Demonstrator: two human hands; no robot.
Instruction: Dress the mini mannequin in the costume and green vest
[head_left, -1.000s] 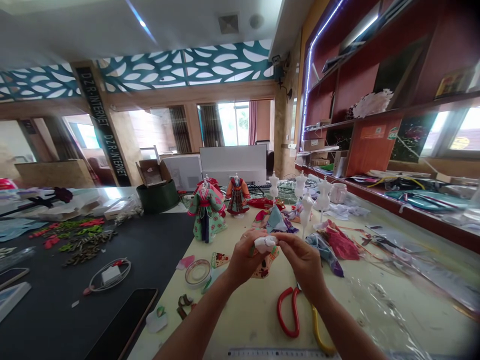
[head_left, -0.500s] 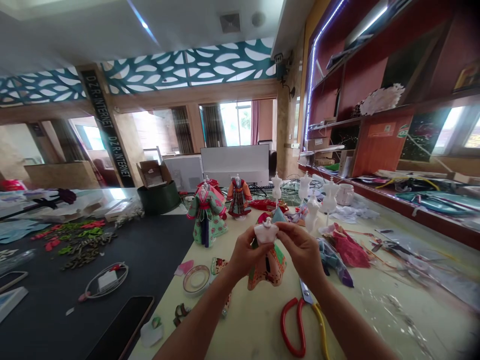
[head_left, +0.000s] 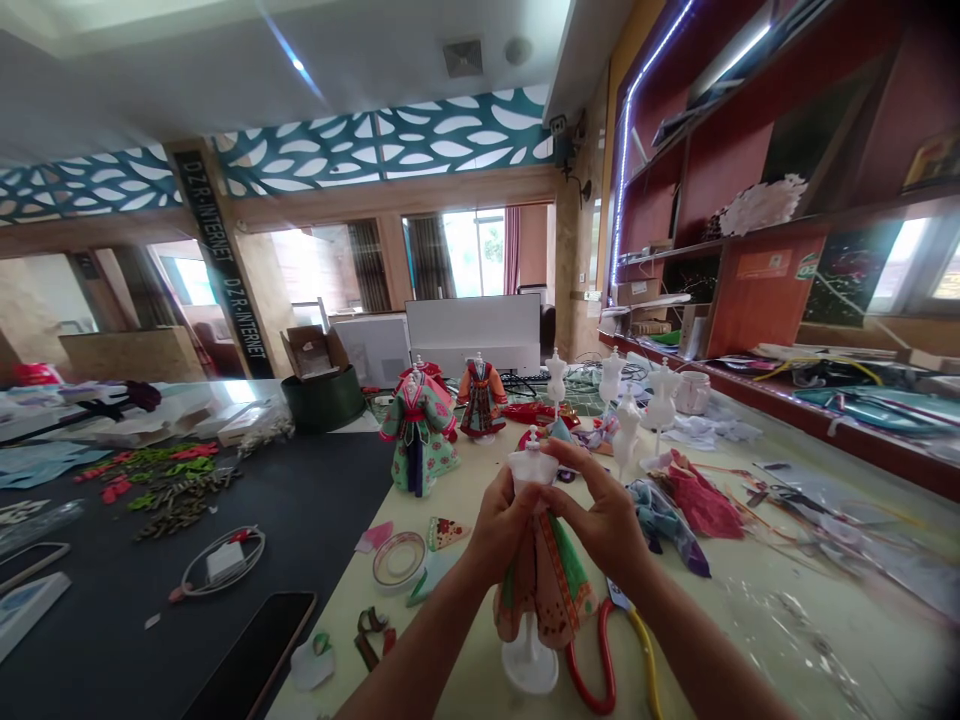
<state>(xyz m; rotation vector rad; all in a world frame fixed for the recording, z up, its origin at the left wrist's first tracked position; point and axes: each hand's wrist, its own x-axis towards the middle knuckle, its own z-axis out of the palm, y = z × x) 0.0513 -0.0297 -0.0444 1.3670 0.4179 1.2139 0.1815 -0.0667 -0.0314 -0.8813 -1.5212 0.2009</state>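
Between my hands is a small white mannequin (head_left: 533,464) on a round white base (head_left: 529,672). A pinkish-brown doll skirt (head_left: 546,585) with green and orange trim hangs around it from the waist. My left hand (head_left: 499,522) is closed on the mannequin's side and the skirt's top edge, thumb across the front. My right hand (head_left: 606,508) pinches the skirt's top edge at the other side, its index finger by the mannequin's shoulder. The finger pads are hidden. Scissors (head_left: 604,650) with one red and one yellow handle lie partly under my right forearm.
Dressed mannequins in a green robe (head_left: 424,435) and an orange robe (head_left: 481,398) stand ahead. Several bare white mannequins (head_left: 627,435) stand at right, near pink cloth (head_left: 703,495). A tape roll (head_left: 399,558), fabric scraps (head_left: 448,532) and a phone (head_left: 251,655) lie at left.
The mannequin now stands more upright, and its stand and base show below the skirt. The skirt hangs lower towards me. My right fingers have moved down from the shoulder to the waist.
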